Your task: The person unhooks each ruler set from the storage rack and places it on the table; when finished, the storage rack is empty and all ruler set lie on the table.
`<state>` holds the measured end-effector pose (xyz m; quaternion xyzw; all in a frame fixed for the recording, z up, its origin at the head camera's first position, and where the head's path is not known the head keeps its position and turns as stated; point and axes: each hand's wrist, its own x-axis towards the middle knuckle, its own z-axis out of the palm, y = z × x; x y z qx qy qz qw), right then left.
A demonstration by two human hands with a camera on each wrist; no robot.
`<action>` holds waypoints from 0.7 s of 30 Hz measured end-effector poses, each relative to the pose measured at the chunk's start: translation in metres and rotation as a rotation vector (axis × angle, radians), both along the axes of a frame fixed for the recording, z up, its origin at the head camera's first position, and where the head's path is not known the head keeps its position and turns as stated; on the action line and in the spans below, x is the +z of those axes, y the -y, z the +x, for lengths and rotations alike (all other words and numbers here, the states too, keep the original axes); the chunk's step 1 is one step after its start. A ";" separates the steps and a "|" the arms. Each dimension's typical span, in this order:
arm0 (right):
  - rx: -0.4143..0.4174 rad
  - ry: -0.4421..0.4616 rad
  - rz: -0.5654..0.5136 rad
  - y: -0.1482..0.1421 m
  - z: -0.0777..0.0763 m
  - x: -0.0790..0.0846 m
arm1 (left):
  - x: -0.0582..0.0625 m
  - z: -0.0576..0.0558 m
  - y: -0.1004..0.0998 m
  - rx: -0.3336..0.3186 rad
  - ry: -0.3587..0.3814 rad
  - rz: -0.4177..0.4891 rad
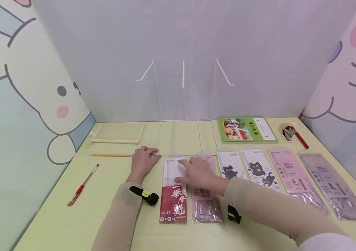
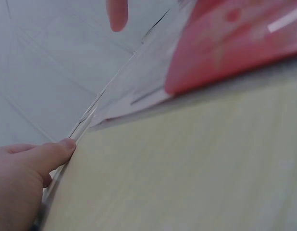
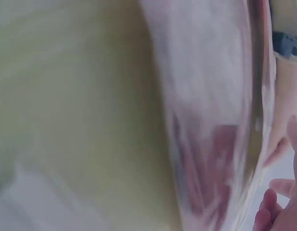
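My left hand [image 1: 143,161] rests on the table just left of the ruler packs, its fingertips right at the front of a white wire rack [image 1: 186,120]. In the left wrist view, its thumb [image 2: 57,153] lies low against the surface. A red-and-white ruler pack [image 1: 173,205] lies flat between my hands. Over its upper part and a pink ruler pack [image 1: 207,211] to its right spreads my right hand [image 1: 201,174], fingers extended leftward, hiding some of both. The right wrist view shows its fingertips [image 3: 268,198] at the edge, beside a clear sleeve.
Two cat-print packs [image 1: 258,167], another pink pack [image 1: 290,174] and a greyish-pink pack [image 1: 325,177] lie to the right. Behind them are a green book [image 1: 248,130] and a red pen-like item [image 1: 300,137]. Leftward lie a mesh pouch [image 1: 116,134], a pencil [image 1: 110,155] and a red pen [image 1: 83,185].
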<state>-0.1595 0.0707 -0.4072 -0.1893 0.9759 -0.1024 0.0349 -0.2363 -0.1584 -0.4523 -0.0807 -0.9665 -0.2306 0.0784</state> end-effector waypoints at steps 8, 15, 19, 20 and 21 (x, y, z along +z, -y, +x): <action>-0.065 -0.016 -0.050 -0.024 -0.004 0.017 | 0.000 0.000 0.004 0.002 0.010 -0.001; -0.117 -0.006 -0.124 -0.055 -0.011 0.020 | 0.002 -0.002 0.011 -0.017 0.080 0.106; -0.122 -0.027 -0.168 -0.085 -0.016 0.019 | 0.011 -0.005 0.017 -0.069 0.149 0.150; -0.105 -0.047 -0.167 -0.094 -0.017 0.019 | 0.015 -0.006 0.019 -0.078 0.159 0.144; -0.087 -0.069 -0.156 -0.103 -0.019 0.018 | 0.020 -0.007 0.022 -0.088 0.165 0.130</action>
